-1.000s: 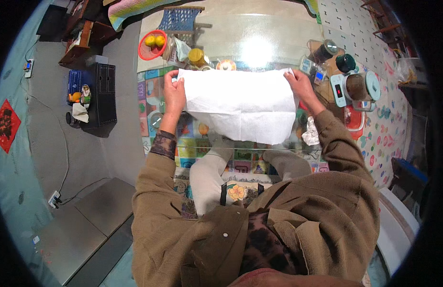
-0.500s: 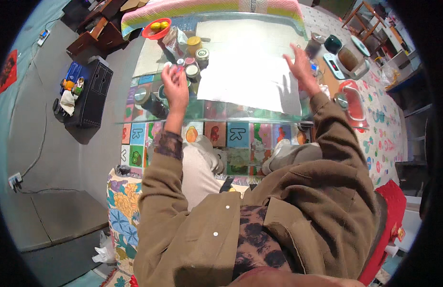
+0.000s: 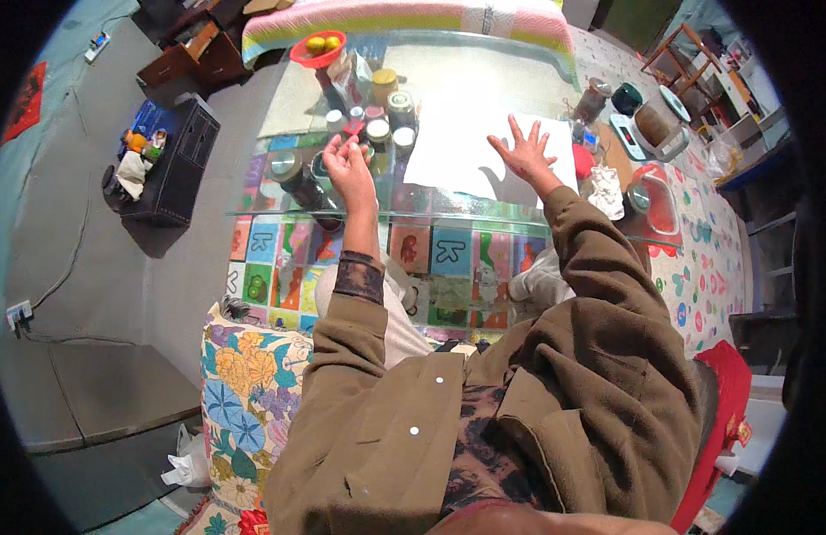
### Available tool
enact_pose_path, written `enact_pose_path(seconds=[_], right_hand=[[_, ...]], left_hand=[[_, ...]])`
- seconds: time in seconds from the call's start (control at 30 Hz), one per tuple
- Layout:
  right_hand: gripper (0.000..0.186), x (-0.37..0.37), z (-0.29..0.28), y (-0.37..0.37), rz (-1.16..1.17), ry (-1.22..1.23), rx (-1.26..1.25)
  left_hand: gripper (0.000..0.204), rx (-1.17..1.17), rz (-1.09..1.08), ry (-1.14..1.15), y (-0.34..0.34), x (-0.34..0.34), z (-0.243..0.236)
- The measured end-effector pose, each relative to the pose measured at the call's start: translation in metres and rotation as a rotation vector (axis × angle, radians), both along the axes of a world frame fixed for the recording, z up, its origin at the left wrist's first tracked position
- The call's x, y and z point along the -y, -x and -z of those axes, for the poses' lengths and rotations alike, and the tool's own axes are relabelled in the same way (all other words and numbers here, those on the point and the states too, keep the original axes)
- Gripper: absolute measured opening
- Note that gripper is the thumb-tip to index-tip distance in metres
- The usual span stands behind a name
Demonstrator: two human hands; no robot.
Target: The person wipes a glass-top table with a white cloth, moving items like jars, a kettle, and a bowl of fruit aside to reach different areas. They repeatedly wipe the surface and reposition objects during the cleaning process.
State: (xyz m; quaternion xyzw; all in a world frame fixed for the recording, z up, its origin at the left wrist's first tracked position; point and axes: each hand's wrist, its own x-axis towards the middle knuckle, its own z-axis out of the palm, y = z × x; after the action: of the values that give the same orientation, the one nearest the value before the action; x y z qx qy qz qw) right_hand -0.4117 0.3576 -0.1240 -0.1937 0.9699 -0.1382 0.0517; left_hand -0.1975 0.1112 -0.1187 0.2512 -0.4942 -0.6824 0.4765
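A large white sheet [image 3: 458, 152] lies on the glass tabletop. Over its right part my right hand [image 3: 527, 159] is stretched flat with the fingers spread, holding nothing. My left hand [image 3: 351, 174] is raised by a group of jars, its fingers curled in. At its fingertips is a small red object [image 3: 352, 128], too small to name. Close by stand a white-lidded jar [image 3: 377, 130], a yellow-lidded jar [image 3: 384, 84] and a jar with a pale patterned lid [image 3: 400, 105]. A tall dark jar [image 3: 293, 174] stands left of that hand.
A red bowl [image 3: 318, 53] of yellow fruit sits at the back left. Along the right are a white kitchen scale [image 3: 629, 138], a glass pitcher [image 3: 654, 127], crumpled white tissue [image 3: 606, 193] and a red-rimmed container [image 3: 660, 201]. The glass edge [image 3: 466, 217] runs above my knees.
My right hand has moved left from beside the sheet onto it, fingers spreading. My left hand stays near the jars with the red object. The whole view has shifted slightly.
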Motion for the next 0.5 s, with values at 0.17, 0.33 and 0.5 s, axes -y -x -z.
enact_pose_path(seconds=[0.17, 0.33, 0.5], right_hand=[[0.081, 0.043, 0.044, 0.003, -0.131, -0.100, -0.146], [0.073, 0.061, 0.061, 0.027, -0.286, -0.077, -0.254], [0.059, 0.092, 0.051, -0.019, -0.520, 0.053, -0.182]], left_hand=[[0.020, -0.080, 0.025, -0.099, 0.019, 0.016, -0.004], [0.017, -0.111, 0.037, -0.095, 0.015, 0.023, -0.015], [0.017, -0.114, -0.004, -0.102, 0.007, 0.016, -0.019]])
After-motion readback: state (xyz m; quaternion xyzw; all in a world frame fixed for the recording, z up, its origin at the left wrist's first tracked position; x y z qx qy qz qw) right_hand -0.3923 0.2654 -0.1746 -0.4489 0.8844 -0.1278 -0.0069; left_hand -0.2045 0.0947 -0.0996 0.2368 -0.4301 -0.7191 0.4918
